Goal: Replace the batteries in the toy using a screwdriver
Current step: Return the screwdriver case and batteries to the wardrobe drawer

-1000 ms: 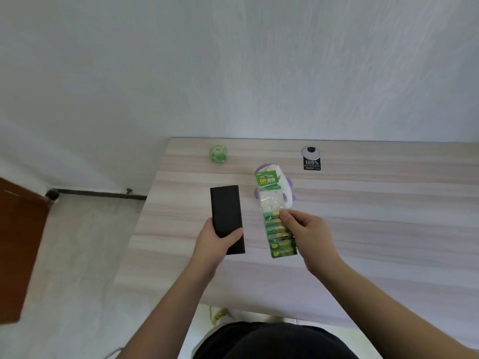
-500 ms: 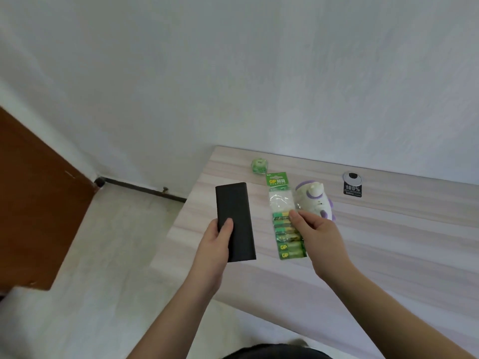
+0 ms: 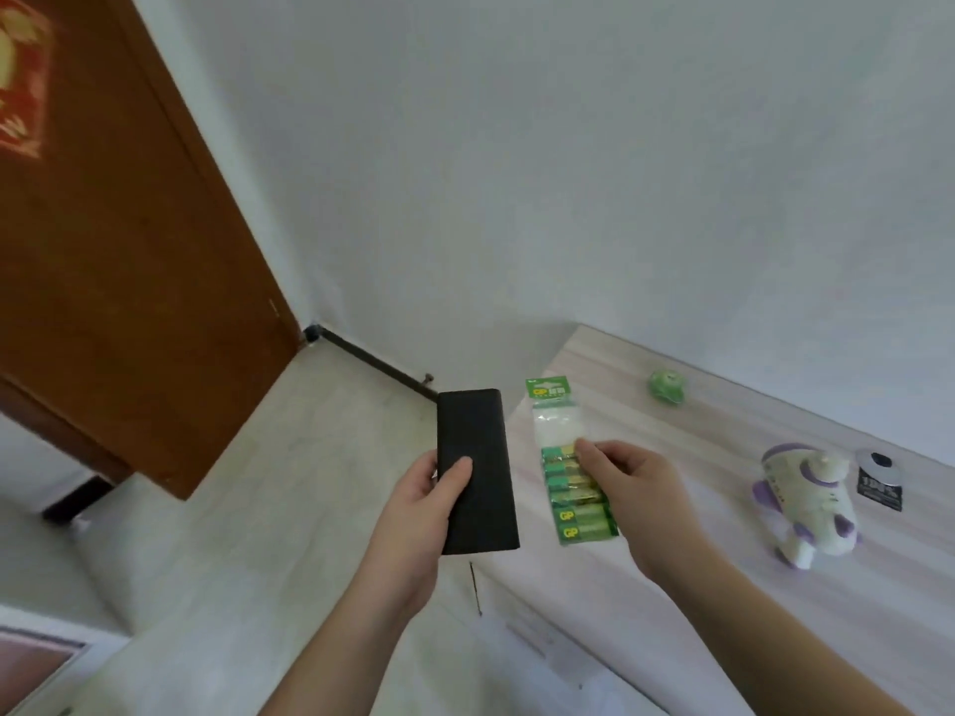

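Left hand (image 3: 419, 501) gripped a flat black case (image 3: 474, 463), thumb across its face, held off the tabletop (image 3: 723, 586) edge, above the floor. Right hand (image 3: 633, 488) pinched a green battery pack (image 3: 568, 478) midway, over the tabletop's near corner. White-and-purple toy (image 3: 806, 501) lay on its side on the tabletop, well right of the hands. Small green object (image 3: 666, 387) farther back; black tag (image 3: 878, 480) just beyond the toy.
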A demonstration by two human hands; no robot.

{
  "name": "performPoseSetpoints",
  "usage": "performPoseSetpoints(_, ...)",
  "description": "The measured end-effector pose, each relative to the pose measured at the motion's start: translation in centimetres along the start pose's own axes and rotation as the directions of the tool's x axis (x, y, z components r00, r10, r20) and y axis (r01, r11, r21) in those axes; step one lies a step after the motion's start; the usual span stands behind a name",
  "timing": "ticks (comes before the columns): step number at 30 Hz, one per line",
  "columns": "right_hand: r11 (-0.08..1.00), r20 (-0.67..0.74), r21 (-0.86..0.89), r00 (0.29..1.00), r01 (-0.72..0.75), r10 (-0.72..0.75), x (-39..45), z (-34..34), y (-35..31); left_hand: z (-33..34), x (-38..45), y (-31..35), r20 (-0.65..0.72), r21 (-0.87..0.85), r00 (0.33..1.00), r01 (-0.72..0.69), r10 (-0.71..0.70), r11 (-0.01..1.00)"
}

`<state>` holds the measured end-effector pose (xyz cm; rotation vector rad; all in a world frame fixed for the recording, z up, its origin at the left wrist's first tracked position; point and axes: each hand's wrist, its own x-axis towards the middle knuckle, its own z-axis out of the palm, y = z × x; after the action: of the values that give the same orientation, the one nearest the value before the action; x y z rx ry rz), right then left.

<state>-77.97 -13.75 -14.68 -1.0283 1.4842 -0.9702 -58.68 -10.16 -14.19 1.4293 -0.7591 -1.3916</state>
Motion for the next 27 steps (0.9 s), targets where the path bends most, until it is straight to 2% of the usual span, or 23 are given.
performPoseSetpoints(11,0.994,0.228,-0.019,0.968,0.111,-0.103,-1.7,15.8,-6.4,-15.3,-2.3,6.8,-0.23,-0.179,0.973,-0.071,0.029,0.981)
performPoseSetpoints(19,0.986,0.405,0.004,0.901,0.167,-0.154,-0.9,23.3,-11.1,-20.2,-3.2,10.9,-0.344,-0.235,0.932,-0.203,0.114,0.951)
performPoseSetpoints(27,0.979,0.546,0.057,0.815,0.196,-0.195,3.6,29.4,-14.4,-23.2,-0.5,13.7,-0.556,-0.24,0.824,-0.288,0.111,0.927)
